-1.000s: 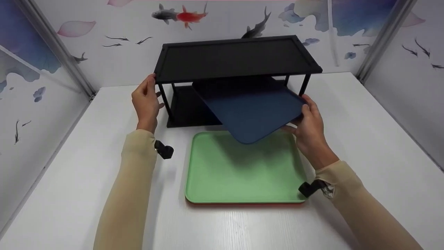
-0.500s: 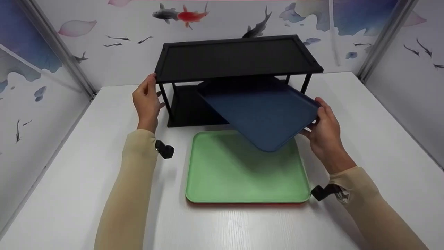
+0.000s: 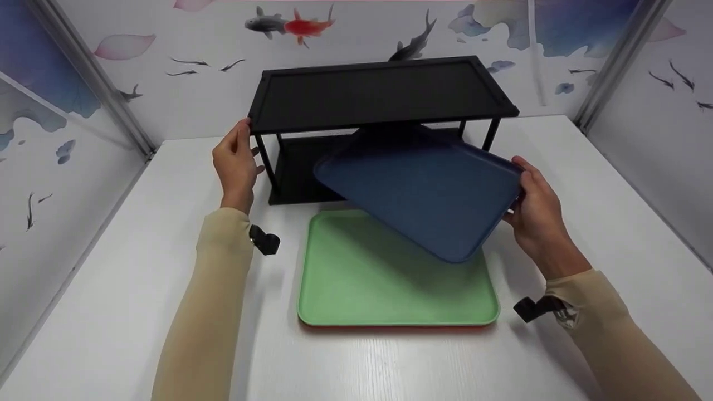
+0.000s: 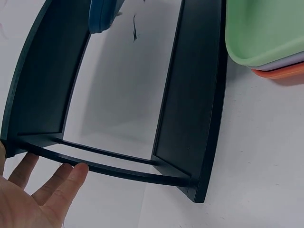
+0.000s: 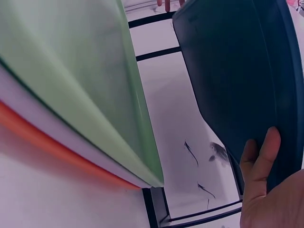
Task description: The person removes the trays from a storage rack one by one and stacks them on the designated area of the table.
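Note:
A dark blue tray point(image 3: 429, 192) is tilted at an angle, its far part under the top board of a black two-tier rack point(image 3: 384, 94). My right hand point(image 3: 537, 209) grips the tray's right corner, thumb on top; in the right wrist view, fingers point(image 5: 268, 152) lie against the underside. At the rack's front left top corner, my left hand point(image 3: 234, 161) holds the board's edge. Its fingers point(image 4: 76, 175) touch the side post in the left wrist view. Below the blue tray, a green tray point(image 3: 362, 278) lies on the table, with lilac and orange trays point(image 4: 280, 71) stacked beneath it.
The rack's lower board point(image 3: 306, 178) sits toward the back of the white table point(image 3: 139, 267). Panels printed with fish point(image 3: 306, 25) close off the back and both sides. Both sleeves carry a black wrist camera point(image 3: 264, 239).
My right hand has drawn the blue tray to the right and toward me, so more of it shows outside the rack. The left hand and the rack have stayed put.

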Available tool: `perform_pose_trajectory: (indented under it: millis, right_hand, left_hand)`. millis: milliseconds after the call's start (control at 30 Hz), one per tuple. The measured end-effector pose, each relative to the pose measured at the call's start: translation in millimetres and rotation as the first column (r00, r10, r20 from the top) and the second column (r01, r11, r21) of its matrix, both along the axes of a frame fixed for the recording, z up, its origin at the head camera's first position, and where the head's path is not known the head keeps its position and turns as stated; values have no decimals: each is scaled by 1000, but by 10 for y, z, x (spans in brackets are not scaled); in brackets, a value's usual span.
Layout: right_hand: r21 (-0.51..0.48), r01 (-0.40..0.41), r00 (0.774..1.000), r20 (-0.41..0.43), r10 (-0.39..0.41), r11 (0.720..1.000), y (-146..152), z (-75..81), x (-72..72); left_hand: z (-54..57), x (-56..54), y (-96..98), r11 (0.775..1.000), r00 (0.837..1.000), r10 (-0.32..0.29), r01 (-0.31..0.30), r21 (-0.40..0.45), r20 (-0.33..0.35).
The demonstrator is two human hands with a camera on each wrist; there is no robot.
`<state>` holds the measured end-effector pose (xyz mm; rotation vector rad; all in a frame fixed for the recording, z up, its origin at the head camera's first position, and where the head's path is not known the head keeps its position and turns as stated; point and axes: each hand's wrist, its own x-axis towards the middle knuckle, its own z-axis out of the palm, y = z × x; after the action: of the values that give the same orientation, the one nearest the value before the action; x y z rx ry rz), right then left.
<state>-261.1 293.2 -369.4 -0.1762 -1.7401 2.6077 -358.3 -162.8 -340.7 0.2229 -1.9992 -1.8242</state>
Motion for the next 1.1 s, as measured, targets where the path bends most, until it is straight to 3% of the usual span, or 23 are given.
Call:
perform_pose_trajectory:
  millis: [467,667,1100]
  right_hand:
    - [39,-72,996,-50,74,997,89,-16,25]
    - [92,-87,995,-31,90,992,100,-33,8]
    - [243,-195,980,6,199,950,124,-100,-21]
  left_hand:
    - [-13,-8,-2,999,1000,11,-12,-46,-17]
    - [-11,-5,-8,999,1000,16,-17,-51,-17]
    - [-12,10,-9,999,1000,-2,1,-38,-21]
